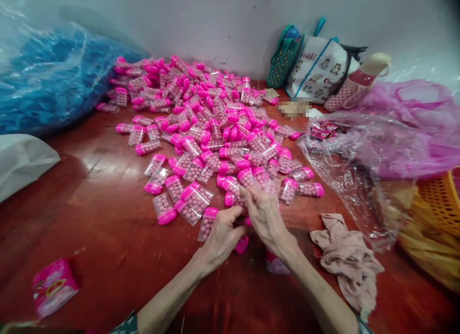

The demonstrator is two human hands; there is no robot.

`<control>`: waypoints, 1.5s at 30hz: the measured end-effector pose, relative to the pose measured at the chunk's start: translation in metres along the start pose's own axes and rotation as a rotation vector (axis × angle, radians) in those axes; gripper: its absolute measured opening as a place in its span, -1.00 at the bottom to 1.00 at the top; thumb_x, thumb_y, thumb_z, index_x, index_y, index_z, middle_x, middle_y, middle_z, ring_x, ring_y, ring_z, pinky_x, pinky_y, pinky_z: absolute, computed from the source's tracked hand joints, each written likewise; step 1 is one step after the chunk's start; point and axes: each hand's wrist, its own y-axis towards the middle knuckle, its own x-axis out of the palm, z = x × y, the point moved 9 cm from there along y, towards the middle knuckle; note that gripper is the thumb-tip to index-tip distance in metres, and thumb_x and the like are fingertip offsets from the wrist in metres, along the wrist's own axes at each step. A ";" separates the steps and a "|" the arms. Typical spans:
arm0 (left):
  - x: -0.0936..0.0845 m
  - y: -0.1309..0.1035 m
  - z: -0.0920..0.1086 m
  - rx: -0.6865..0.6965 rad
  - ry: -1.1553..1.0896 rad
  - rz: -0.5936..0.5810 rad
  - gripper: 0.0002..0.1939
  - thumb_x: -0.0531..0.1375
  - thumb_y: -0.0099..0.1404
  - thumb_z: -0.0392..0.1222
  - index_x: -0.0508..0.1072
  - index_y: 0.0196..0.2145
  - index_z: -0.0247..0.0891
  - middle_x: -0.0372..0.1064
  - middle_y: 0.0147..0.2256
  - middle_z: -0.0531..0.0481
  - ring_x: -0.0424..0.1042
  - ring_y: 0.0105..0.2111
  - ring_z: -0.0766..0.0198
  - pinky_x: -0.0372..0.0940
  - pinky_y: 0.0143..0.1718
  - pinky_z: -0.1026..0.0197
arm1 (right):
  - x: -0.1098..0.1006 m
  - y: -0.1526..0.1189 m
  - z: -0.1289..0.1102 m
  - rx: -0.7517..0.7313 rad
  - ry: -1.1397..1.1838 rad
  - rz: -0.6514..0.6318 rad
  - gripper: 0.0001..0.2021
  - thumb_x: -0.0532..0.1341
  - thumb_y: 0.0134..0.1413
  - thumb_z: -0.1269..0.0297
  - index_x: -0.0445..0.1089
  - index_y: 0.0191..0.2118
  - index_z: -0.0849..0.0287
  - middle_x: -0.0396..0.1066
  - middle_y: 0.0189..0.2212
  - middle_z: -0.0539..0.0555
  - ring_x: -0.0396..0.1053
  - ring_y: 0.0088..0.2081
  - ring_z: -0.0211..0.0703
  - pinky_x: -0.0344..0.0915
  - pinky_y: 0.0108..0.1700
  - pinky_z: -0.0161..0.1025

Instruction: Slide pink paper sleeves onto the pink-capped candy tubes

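Many small clear containers with pink caps (pixel 194 200), filled with pink balls, lie piled on the reddish-brown surface. At the near edge of the pile, my left hand (pixel 223 232) has its fingers closed together; what they hold, if anything, is hidden. Beside it, my right hand (pixel 264 214) is bent over with its fingers closed against the containers and something clear; its grip is unclear. A pink cap (pixel 241 245) shows just below my hands. Under my right wrist sits a pink packet (pixel 276 264), partly covered by the arm.
A pink printed packet (pixel 54 287) lies at lower left. Blue items fill a clear bag (pixel 53 80) at upper left. To the right are a crumpled cloth (pixel 350 262), clear plastic (pixel 345 166), pink bags (pixel 413 128) and a yellow basket (pixel 440 200). A white printed bag (pixel 318 68) stands behind.
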 end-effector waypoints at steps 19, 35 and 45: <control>-0.003 0.002 -0.002 0.121 -0.014 -0.029 -0.80 0.03 0.09 -0.50 0.37 -0.52 -0.29 0.32 -0.46 0.00 0.26 -0.40 0.24 0.16 -0.33 0.20 | 0.038 0.007 0.005 0.137 -0.165 -0.118 -0.71 -0.01 0.17 0.28 0.13 -0.58 0.14 0.10 -0.66 -0.06 0.05 -0.58 -0.25 -0.08 -0.46 -0.24; 0.008 0.002 -0.007 -0.209 -0.324 -0.206 -0.85 0.19 0.13 -0.32 0.39 -0.28 -0.25 0.28 -0.42 0.10 0.27 -0.40 0.35 0.19 -0.39 0.31 | -0.008 -0.029 0.005 0.244 0.409 -0.213 -0.81 0.24 0.05 0.23 0.39 -0.18 0.10 0.41 -0.26 0.02 0.37 -0.22 -0.20 0.27 -0.19 -0.31; 0.006 -0.005 -0.007 -0.278 -0.314 -0.197 -0.90 0.20 0.11 -0.26 0.41 -0.36 -0.30 0.24 -0.48 0.11 0.17 -0.54 0.41 0.12 -0.55 0.35 | -0.016 -0.033 -0.022 0.019 0.183 -0.019 -0.89 0.26 -0.02 0.48 0.43 -0.32 0.18 0.36 -0.40 0.00 0.33 -0.34 -0.25 0.24 -0.28 -0.34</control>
